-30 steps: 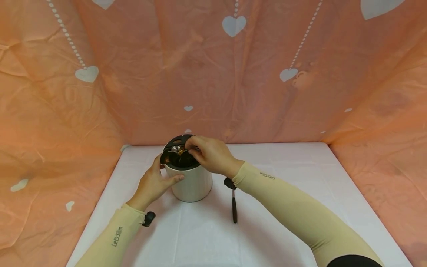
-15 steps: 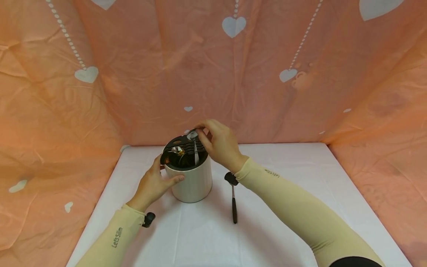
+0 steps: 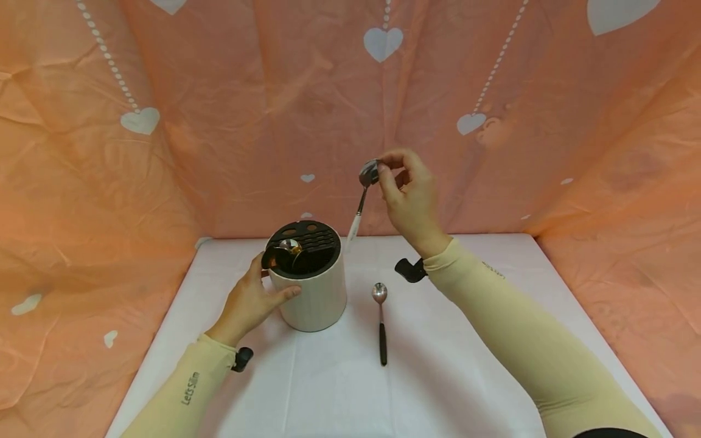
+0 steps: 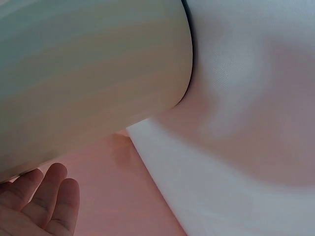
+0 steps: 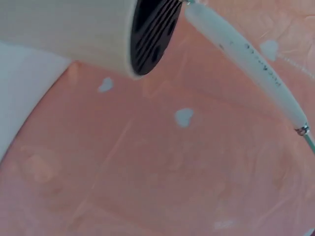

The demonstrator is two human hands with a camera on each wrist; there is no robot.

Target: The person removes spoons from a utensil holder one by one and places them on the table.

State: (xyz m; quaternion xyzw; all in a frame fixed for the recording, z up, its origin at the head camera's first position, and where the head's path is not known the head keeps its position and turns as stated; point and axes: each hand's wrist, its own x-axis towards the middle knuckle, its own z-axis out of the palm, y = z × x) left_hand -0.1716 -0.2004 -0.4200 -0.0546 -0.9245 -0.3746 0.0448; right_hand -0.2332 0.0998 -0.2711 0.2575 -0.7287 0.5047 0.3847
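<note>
A white cylindrical utensil holder (image 3: 314, 304) with a black slotted top (image 3: 312, 238) stands on the table. My left hand (image 3: 254, 304) holds its left side, the thumb across the front; in the left wrist view several fingertips (image 4: 56, 177) show beside the holder's wall (image 4: 98, 73). Up to the right of the holder, my right hand (image 3: 413, 198) pinches a spoon by its metal bowl (image 3: 369, 173). The spoon's white handle (image 5: 251, 64) slants down toward the holder, outside its rim. Shiny silver and gold rounded utensil ends (image 3: 290, 246) poke from the holder's open part.
A second spoon (image 3: 383, 340), with a black handle and metal bowl, lies on the white-covered table (image 3: 465, 365) right of the holder. A pink-orange curtain (image 3: 328, 121) with white hearts rises behind the table and along its sides.
My right hand has drawn the white-handled spoon out of the holder and carried it up and right. The bowl of the spoon on the table has come into sight. My left hand stays put.
</note>
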